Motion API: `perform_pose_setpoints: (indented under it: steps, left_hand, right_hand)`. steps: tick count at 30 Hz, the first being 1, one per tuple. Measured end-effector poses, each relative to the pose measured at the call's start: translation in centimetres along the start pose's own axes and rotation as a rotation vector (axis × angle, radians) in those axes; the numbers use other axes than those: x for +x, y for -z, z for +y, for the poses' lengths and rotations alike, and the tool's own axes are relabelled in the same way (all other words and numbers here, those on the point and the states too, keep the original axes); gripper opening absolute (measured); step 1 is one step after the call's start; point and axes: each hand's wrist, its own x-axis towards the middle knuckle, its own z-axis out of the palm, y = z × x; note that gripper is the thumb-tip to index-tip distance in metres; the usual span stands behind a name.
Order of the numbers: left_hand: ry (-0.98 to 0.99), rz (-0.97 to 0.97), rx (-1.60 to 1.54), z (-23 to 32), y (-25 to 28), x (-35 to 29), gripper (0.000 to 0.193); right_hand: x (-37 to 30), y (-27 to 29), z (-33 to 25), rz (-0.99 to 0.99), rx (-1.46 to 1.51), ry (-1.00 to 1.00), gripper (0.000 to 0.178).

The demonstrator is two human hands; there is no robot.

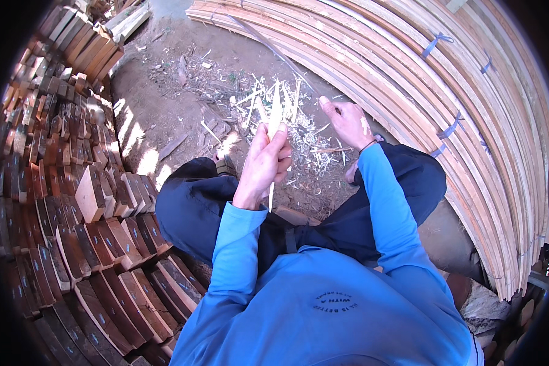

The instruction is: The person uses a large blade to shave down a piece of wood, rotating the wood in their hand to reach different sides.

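Observation:
In front of me, my left hand (pixel 262 163) is closed around a pale, freshly cut wooden stick (pixel 276 105). Its narrow tip points away from me, and the thin lower end shows below my fist. A second pale piece beside it may be in the same grip; I cannot tell. Further right, my right hand (pixel 350 125) is closed on the near end of a long, thin, grey blade-like tool (pixel 283 56), which slants away to the far left. Its handle is hidden in my fingers. The tool and the stick are apart.
Pale wood shavings (pixel 305 143) lie scattered on the dirt ground (pixel 158 79) between my legs. Stacked timber blocks (pixel 97 256) rise close on my left. Bundles of long planks (pixel 402 67) tied with blue strips run along the right. A pale rough stone (pixel 485 308) sits at lower right.

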Motion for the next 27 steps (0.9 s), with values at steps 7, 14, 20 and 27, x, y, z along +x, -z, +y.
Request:
perform_pose_setpoints:
  steps: [7, 14, 20, 27]
  left_hand:
    - [-0.09, 0.003, -0.143, -0.5, 0.9, 0.9, 0.025]
    - [-0.144, 0.007, -0.073, -0.9, 1.2, 0.7, 0.036]
    - [-0.1, 0.082, 0.086, 0.3, -0.3, 0.0, 0.033]
    - [-0.17, 0.032, -0.003, -0.7, 1.1, 0.6, 0.038]
  right_hand:
    - [-2.8, 1.1, -0.2, -0.087, 0.065, 0.08, 0.065]
    - [-6.9, 3.5, -2.1, -0.178, 0.039, 0.127, 0.059]
    - [-6.4, 2.1, -1.2, -0.155, 0.08, 0.106, 0.06]
    - [-6.2, 1.6, -1.7, -0.18, 0.173, 0.126, 0.061]
